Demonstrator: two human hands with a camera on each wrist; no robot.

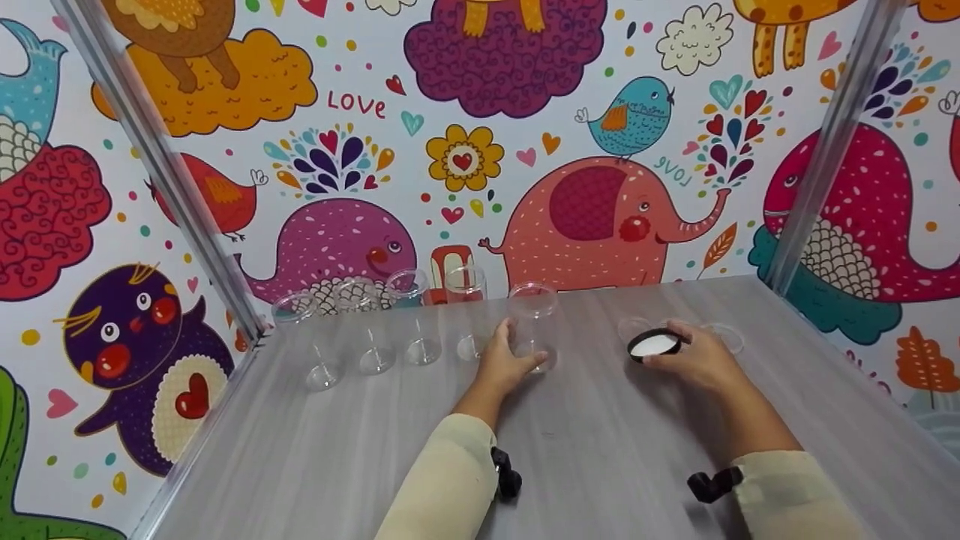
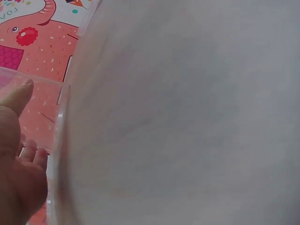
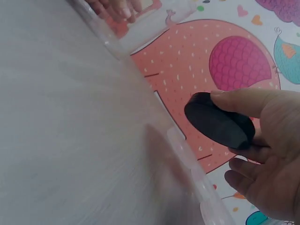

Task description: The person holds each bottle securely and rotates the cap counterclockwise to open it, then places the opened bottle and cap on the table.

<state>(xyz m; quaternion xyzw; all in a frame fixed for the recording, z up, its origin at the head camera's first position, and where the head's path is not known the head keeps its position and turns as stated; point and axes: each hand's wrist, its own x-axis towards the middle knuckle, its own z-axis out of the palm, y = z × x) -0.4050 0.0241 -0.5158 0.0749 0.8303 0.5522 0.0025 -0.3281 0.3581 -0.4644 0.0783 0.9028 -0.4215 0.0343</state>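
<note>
My right hand (image 1: pixel 701 360) pinches a round black lid (image 1: pixel 654 345) with a white inner face, held tilted above the table. In the right wrist view, the thumb lies on the rim of the lid (image 3: pixel 218 122), with fingers beneath it. My left hand (image 1: pixel 504 364) is at an upright clear jar (image 1: pixel 534 330), thumb in front and fingers along its left side. The left wrist view shows the thumb and fingers (image 2: pixel 28 164) at the jar's edges; part of the grip is cut off. In the right wrist view, left fingertips (image 3: pixel 123 10) lie against the jar (image 3: pixel 157 28).
Several more clear jars stand in a row to the left, among them one (image 1: pixel 471 315) beside my left hand and one (image 1: pixel 322 352) at the far end. Clear round pieces (image 1: pixel 726 339) lie around my right hand. A patterned wall (image 1: pixel 465 210) closes the grey table's (image 1: pixel 585 450) back.
</note>
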